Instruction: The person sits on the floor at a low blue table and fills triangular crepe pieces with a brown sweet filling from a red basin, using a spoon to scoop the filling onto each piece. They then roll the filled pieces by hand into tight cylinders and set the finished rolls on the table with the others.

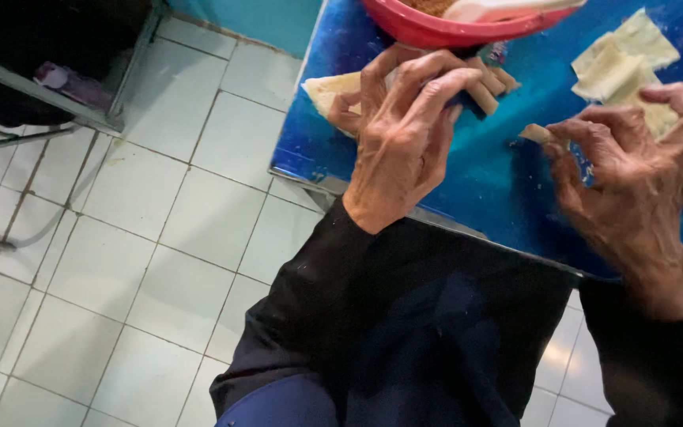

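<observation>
Curling over the blue table (484, 190), your left hand (401, 142) is pinching the pale dough wrapper (332, 88) near the table's left corner, fingers bent around it and touching a row of small rolled pieces (490, 85) just beyond the knuckles. Your right hand (634, 178) is hovering to the right, thumb and forefinger nipping a small rolled piece of dough (535, 133) while the other fingers are arching loosely. Just beyond that hand, a pile of folded wrappers (622, 63) is lying on the table. A red bowl (436, 32) is sitting at the far edge, above your left hand.
</observation>
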### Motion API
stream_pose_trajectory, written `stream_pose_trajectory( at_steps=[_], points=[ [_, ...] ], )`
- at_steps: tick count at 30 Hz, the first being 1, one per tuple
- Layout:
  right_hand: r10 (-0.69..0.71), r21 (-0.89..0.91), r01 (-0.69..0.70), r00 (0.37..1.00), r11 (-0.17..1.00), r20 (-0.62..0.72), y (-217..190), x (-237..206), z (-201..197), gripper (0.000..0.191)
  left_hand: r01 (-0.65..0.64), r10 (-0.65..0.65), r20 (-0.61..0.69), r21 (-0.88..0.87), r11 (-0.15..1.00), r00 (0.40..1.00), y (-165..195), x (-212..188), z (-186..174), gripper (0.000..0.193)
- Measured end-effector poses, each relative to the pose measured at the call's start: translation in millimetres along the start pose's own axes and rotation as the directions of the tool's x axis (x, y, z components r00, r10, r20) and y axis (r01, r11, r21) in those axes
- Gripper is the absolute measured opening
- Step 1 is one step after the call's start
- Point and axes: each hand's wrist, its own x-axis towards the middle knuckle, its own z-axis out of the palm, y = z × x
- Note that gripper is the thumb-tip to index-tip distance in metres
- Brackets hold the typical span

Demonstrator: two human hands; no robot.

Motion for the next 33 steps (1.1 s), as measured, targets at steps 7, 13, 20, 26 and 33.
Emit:
stream_pose_trajectory(
  at_steps=[7, 13, 20, 26, 33],
  points=[
    [-0.081, 0.01, 0.083, 0.987, 0.996, -0.141, -45, 62, -37, 0.028, 0.085, -0.085, -0.045, -0.002, 0.996, 0.995, 10, 3, -25, 0.041],
    [-0.056, 0.105, 0.084, 0.966, 0.991, -0.251, -53, 80, -31, 0.027, 0.09, -0.111, 0.114, 0.173, 0.981, 0.987, 21, 11, -24, 0.05],
    [0.03, -0.094, -0.025, 0.998, 0.995, 0.047, 82, 0, -11, 0.022, 0.039, -0.08, 0.182, 0.218, 0.975, 0.98, 21, 21, -13, 0.046],
    [-0.005, -0.036, 0.019, 0.934, 0.999, 0.358, 124, -29, -22, 0.028, 0.019, -0.064, 0.203, 0.216, 0.976, 0.977, 25, 27, 10, 0.04],
    [0.035, -0.198, -0.002, 0.986, 0.98, 0.165, 117, -59, -21, 0.024, -0.064, 0.013, 0.296, 0.162, 0.985, 0.955, 49, 22, 49, 0.038]
  ],
)
